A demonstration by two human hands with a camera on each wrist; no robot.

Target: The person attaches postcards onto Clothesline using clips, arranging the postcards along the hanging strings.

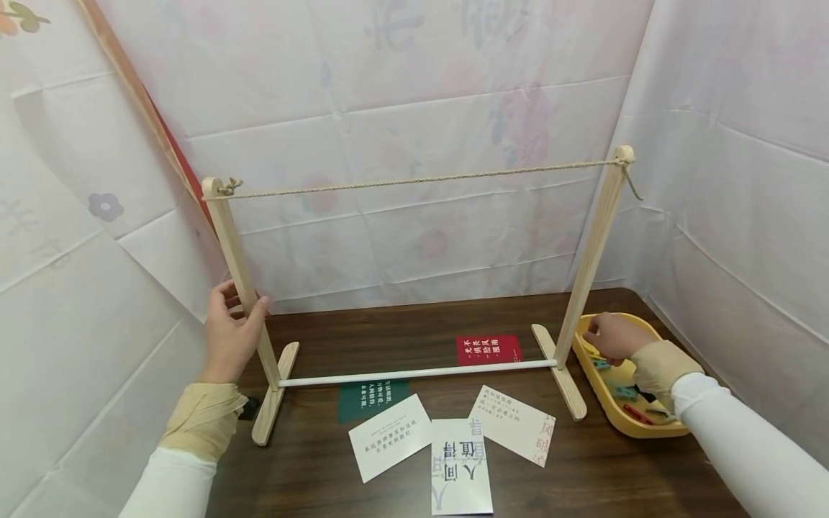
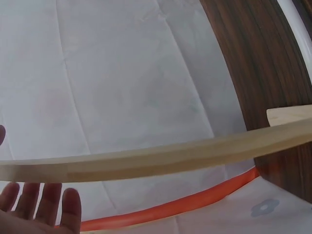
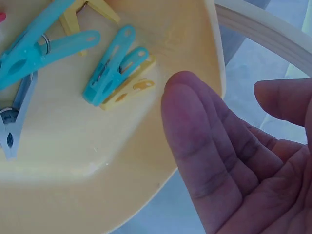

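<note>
A pale wooden frame (image 1: 591, 266) stands upright beside coloured clips (image 3: 105, 85) loose in a yellow tray (image 3: 78, 195).

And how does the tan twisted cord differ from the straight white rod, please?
The tan twisted cord runs high, with knotted ends; the straight white rod runs low, without visible knots. The cord looks thin and rough; the rod looks thicker and smooth. Both span the pale wooden posts.
</note>
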